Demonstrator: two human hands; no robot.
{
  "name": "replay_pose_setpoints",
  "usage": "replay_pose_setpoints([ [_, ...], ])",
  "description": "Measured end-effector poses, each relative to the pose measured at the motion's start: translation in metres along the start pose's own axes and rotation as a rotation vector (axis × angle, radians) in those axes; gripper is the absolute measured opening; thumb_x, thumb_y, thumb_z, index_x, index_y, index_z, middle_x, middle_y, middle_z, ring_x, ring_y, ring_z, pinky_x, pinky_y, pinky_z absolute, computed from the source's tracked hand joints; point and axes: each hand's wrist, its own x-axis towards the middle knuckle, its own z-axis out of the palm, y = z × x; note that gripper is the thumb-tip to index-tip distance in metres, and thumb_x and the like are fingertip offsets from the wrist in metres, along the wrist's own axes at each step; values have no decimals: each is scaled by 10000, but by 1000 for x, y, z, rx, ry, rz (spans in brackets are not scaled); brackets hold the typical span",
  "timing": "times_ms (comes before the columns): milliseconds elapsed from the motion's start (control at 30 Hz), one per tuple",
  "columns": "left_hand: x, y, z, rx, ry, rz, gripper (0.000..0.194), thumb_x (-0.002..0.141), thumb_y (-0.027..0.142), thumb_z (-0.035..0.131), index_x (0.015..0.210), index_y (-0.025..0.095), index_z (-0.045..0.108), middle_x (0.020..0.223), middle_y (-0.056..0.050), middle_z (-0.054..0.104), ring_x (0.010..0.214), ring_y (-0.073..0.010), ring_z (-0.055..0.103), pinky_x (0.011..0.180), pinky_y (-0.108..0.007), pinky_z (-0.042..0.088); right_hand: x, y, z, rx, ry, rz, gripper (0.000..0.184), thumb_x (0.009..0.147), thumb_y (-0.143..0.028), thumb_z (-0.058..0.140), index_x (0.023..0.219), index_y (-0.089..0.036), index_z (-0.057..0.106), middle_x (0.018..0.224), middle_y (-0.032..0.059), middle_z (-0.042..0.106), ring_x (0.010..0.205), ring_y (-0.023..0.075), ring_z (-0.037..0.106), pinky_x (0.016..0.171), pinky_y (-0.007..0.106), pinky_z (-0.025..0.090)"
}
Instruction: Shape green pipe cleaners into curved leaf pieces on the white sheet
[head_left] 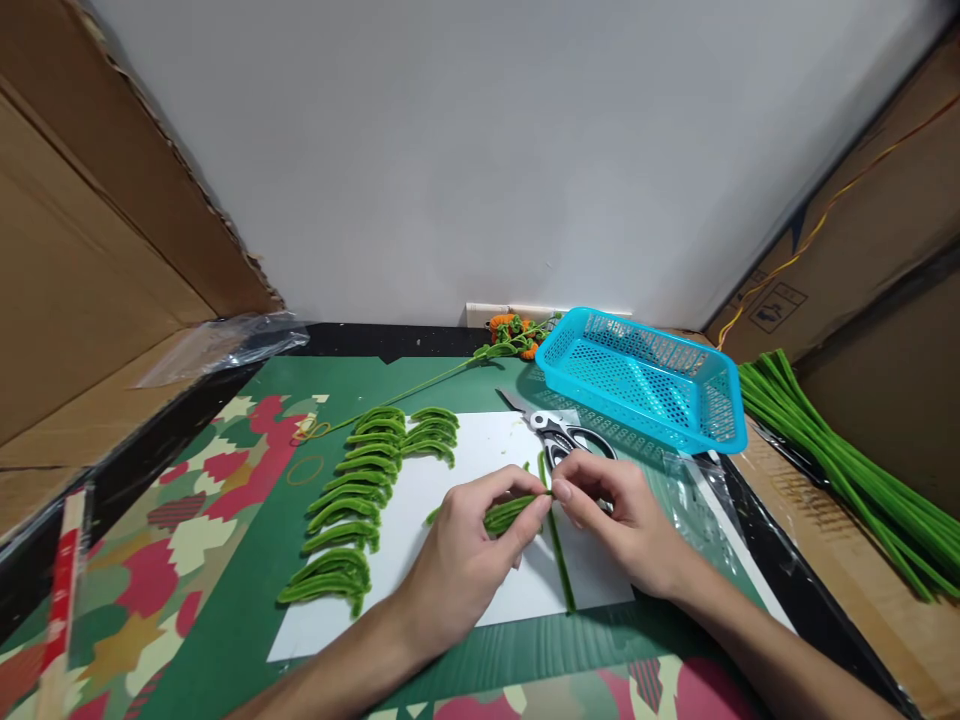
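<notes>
Over a white sheet of paper (450, 470), my left hand (469, 555) is closed around a folded green pipe cleaner piece (504, 514). My right hand (619, 525) pinches the end of that same piece where a long green stem (561, 565) runs down the paper. Several finished curved green pieces (352, 495) lie in rows to the left. Scissors (559, 435) rest just beyond my right hand.
A blue plastic basket (645, 378) stands at the back right. A bundle of long green pipe cleaners (847, 470) lies on cardboard at the right. An orange and green flower stem (510, 335) sits at the back. Rubber bands (306, 468) lie left of the paper.
</notes>
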Motion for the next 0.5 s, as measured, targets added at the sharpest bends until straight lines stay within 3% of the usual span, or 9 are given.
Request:
replay_pose_setpoints([
  [133,0,1,3,-146,-44,-85,370,1027,494,578,938,149,678,716,-1,632,524,-86,527,487,-194,419,-1,3,0,8,203,-56,276,1038,-410,590,876,-192,640,723,-6,589,617,125,498,554,245,378],
  [233,1,1,6,-270,-86,-134,401,1032,512,558,999,128,672,814,-67,737,486,-83,582,424,-180,389,2,4,0,124,351,-44,279,1014,-436,639,884,-190,663,693,-12,599,570,116,505,530,241,400],
  [367,4,0,9,-435,-159,-210,441,1010,531,577,1033,101,675,909,-154,791,400,-83,601,355,-161,339,7,1,3,276,266,8,318,969,-476,700,899,-171,756,658,0,643,530,120,548,531,256,462],
  [500,2,1,9,-422,-218,-304,494,961,579,630,953,88,690,895,-181,799,364,-112,620,307,-156,335,5,-2,12,230,246,27,329,965,-459,703,850,-167,800,655,27,691,588,154,633,567,267,526],
])
